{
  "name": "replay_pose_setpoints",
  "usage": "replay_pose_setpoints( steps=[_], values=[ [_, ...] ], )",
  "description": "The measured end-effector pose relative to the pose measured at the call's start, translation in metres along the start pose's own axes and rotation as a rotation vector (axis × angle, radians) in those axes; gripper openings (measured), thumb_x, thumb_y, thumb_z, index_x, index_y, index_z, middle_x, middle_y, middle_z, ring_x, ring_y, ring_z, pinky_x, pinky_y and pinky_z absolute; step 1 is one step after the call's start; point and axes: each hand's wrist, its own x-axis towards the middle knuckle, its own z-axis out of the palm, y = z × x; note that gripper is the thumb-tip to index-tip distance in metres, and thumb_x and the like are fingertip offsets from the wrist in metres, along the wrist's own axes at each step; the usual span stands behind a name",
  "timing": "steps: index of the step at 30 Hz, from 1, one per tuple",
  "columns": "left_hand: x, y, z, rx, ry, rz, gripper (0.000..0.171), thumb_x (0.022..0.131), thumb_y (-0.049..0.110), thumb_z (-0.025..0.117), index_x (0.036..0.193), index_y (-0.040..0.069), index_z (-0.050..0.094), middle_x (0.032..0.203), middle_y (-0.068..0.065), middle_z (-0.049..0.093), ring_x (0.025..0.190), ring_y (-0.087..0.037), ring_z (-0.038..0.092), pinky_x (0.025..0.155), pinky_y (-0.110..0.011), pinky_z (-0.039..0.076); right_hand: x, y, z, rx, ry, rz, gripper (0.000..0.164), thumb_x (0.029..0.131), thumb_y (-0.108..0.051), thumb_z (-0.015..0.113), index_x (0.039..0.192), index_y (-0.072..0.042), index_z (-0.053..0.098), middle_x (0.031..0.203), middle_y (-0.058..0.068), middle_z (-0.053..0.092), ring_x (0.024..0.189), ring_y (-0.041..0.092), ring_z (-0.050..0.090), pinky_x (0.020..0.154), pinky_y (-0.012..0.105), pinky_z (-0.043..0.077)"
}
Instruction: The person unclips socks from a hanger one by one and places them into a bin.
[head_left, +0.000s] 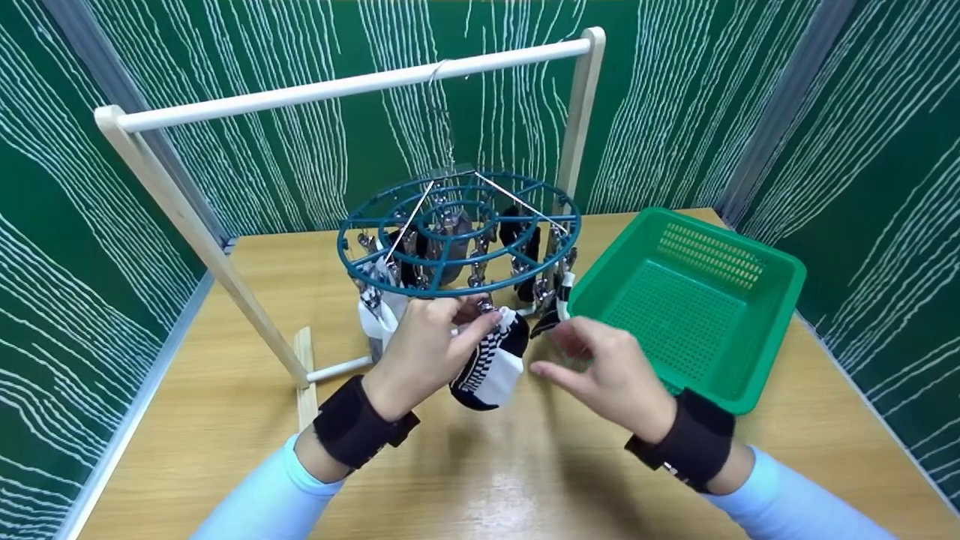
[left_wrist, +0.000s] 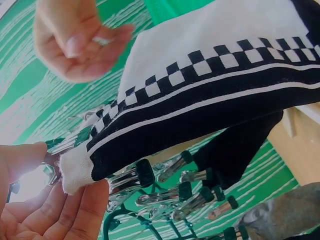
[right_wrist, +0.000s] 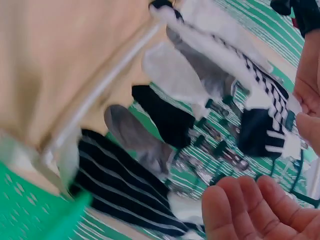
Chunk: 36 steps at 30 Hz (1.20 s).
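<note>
My left hand (head_left: 420,341) pinches a metal clip (head_left: 486,306) at the underside of a round green sock hanger (head_left: 341,244). From there a black-and-white sock (head_left: 491,371) with a checkered band hangs toe down; its white cuff (left_wrist: 76,167) lies at my left fingers in the left wrist view. My right hand (head_left: 611,367) is off to the sock's right, fingers loosely bent and holding nothing. Beside it, a black sock with pale stripes (right_wrist: 125,185) hangs from the hanger's right side. Grey, black and white socks hang around the rim.
A wooden stand with a white bar (head_left: 352,84) carries the hanger by a hook and chain. To the right, a green plastic basket (head_left: 675,322) rests on the wooden table (head_left: 255,465). Green walls with white streaks (head_left: 480,112) enclose the back and sides.
</note>
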Motion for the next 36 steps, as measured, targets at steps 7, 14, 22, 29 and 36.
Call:
replay_pose_setpoints(
  steps=[7, 14, 22, 29, 36],
  values=[
    [-0.001, -0.002, 0.0, -0.025, -0.009, -0.013, 0.018, 0.104, 0.016, 0.075, 0.105, -0.001, 0.08, 0.096, -0.012, 0.084, 0.084, -0.02, 0.08, 0.078, -0.034, 0.067, -0.005, 0.013, 0.021, 0.202, -0.146, 0.132, 0.036, 0.09, -0.027, 0.091, 0.11, -0.001, 0.076, 0.102, 0.013, 0.08, 0.091, 0.028, 0.077, 0.082, 0.035, 0.067],
    [-0.002, 0.0, 0.002, -0.024, -0.006, -0.027, 0.019, 0.105, 0.017, 0.074, 0.105, -0.001, 0.08, 0.096, -0.012, 0.084, 0.086, -0.021, 0.081, 0.079, -0.036, 0.068, -0.006, 0.024, 0.043, 0.415, -0.287, 0.19, 0.045, 0.093, -0.022, 0.087, 0.123, 0.008, 0.072, 0.118, 0.021, 0.078, 0.11, 0.036, 0.076, 0.102, 0.054, 0.062],
    [0.0, 0.001, 0.003, -0.02, 0.009, -0.011, 0.018, 0.105, 0.018, 0.074, 0.103, 0.0, 0.078, 0.093, -0.012, 0.083, 0.084, -0.021, 0.08, 0.077, -0.035, 0.068, -0.005, 0.025, 0.064, 0.655, -0.302, 0.234, 0.035, 0.095, -0.005, 0.081, 0.118, 0.018, 0.069, 0.113, 0.032, 0.077, 0.096, 0.009, 0.077, 0.087, 0.024, 0.064],
    [0.0, 0.001, 0.004, -0.022, 0.021, -0.019, 0.017, 0.104, 0.016, 0.075, 0.102, -0.001, 0.078, 0.094, -0.012, 0.083, 0.087, -0.023, 0.081, 0.084, -0.041, 0.068, -0.002, 0.023, 0.073, 0.686, -0.171, 0.159, 0.015, 0.098, 0.003, 0.072, 0.1, 0.016, 0.077, 0.094, 0.03, 0.078, 0.081, 0.002, 0.07, 0.075, 0.017, 0.058],
    [-0.002, 0.0, 0.006, -0.055, 0.043, -0.023, 0.016, 0.103, 0.015, 0.076, 0.105, -0.001, 0.078, 0.095, -0.013, 0.083, 0.085, -0.023, 0.081, 0.082, -0.038, 0.068, -0.005, 0.022, 0.075, 0.659, -0.153, 0.164, 0.014, 0.098, 0.003, 0.072, 0.099, 0.015, 0.078, 0.092, 0.029, 0.079, 0.08, 0.0, 0.069, 0.073, 0.017, 0.057]
  ],
)
